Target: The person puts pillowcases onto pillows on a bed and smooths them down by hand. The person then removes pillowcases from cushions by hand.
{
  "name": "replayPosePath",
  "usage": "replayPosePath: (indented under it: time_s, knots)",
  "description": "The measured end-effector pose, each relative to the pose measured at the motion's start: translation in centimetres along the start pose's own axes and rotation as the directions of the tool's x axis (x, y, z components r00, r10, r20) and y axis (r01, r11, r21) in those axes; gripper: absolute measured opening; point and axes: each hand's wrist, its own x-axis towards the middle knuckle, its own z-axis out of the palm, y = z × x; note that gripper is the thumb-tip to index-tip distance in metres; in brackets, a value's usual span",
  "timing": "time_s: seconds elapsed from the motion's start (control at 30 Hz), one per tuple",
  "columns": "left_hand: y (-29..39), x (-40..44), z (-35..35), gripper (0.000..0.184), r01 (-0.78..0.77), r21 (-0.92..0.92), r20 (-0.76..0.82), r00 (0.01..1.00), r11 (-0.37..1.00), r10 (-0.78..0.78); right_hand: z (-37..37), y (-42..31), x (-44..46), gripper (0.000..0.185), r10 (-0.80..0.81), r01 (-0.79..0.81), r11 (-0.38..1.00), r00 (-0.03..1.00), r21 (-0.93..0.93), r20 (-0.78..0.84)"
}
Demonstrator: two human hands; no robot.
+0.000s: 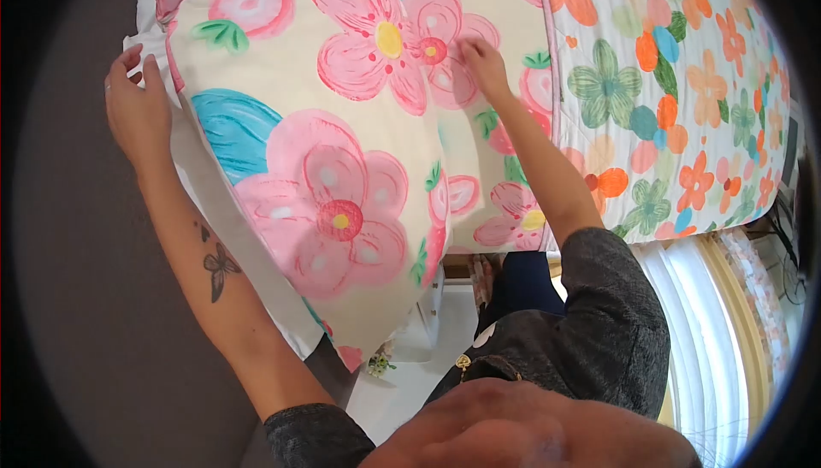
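A large cream pillow (291, 228) with pink flowers and blue shapes lies slanted across the bed's left side, its lower corner reaching over the front edge. White cloth (227, 233) shows along the pillow's left border. At the upper end of that border is my left hand (139, 113), thumb apart from the bent fingers, fingertips beside the white cloth. My right hand (486, 66) rests at the pillow's right side, fingers curled in against the flowered fabric. What its fingertips hold is partly hidden.
A white quilt (667, 100) with orange and green flowers covers the bed on the right. Dark grey upholstery (73, 237) runs down the left. Below are a white surface (376, 395) with small flowers beside it, and a white curtain (684, 322) at lower right.
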Motion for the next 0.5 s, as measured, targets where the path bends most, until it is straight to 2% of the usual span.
replayPosePath:
  time_s: [0.03, 0.07, 0.1, 0.13, 0.17, 0.2, 0.27, 0.37, 0.5]
  knots:
    - [0.7, -0.5, -0.2, 0.024, -0.005, -0.001, -0.001, 1.000, 1.000, 0.005, -1.0, 0.8, -2.1, 0.018, -0.033, 0.031, 0.995, 0.999, -0.090, -0.013]
    - [1.5, -0.9, -0.2, 0.023, -0.210, 0.015, -0.011, 0.978, 0.978, 0.210, -1.7, 1.9, -3.8, 0.017, -0.066, 0.061, 0.982, 0.998, -0.180, -0.021]
    - [2.6, -1.3, -0.2, 0.023, -0.406, 0.032, -0.016, 0.913, 0.913, 0.407, -2.2, 2.7, -5.6, 0.017, -0.016, 0.017, 0.999, 1.000, -0.040, 0.008]
    - [4.8, -1.9, 0.0, 0.023, -0.480, -0.020, 0.069, 0.875, 0.877, 0.480, -2.5, 3.3, -6.9, 0.016, 0.027, -0.031, 0.995, 0.999, 0.099, 0.043]
    - [7.1, -3.0, 0.3, 0.021, -0.513, 0.049, 0.147, 0.853, 0.857, 0.501, -2.8, 4.1, -7.9, 0.016, 0.028, -0.032, 0.994, 0.999, 0.103, 0.041]
    - [8.5, -3.5, 0.6, 0.025, -0.550, 0.037, 0.240, 0.815, 0.834, 0.527, -2.9, 4.5, -8.7, 0.015, 0.074, -0.078, 0.993, 0.996, 0.085, 0.057]
    - [9.2, -3.7, 2.2, 0.032, -0.622, 0.064, 0.309, 0.756, 0.780, 0.577, -3.0, 5.4, -9.4, 0.015, 0.126, -0.131, 0.988, 0.989, 0.077, 0.071]
    - [9.7, -3.3, 3.6, 0.034, -0.662, 0.109, 0.405, 0.711, 0.742, 0.575, -3.0, 5.3, -9.5, 0.014, 0.100, -0.103, 0.992, 0.994, 0.068, 0.053]
    - [10.0, -2.8, 4.9, 0.028, -0.689, 0.110, 0.473, 0.670, 0.716, 0.572, -3.2, 5.1, -9.3, 0.015, 0.135, -0.138, 0.986, 0.990, 0.094, 0.035]
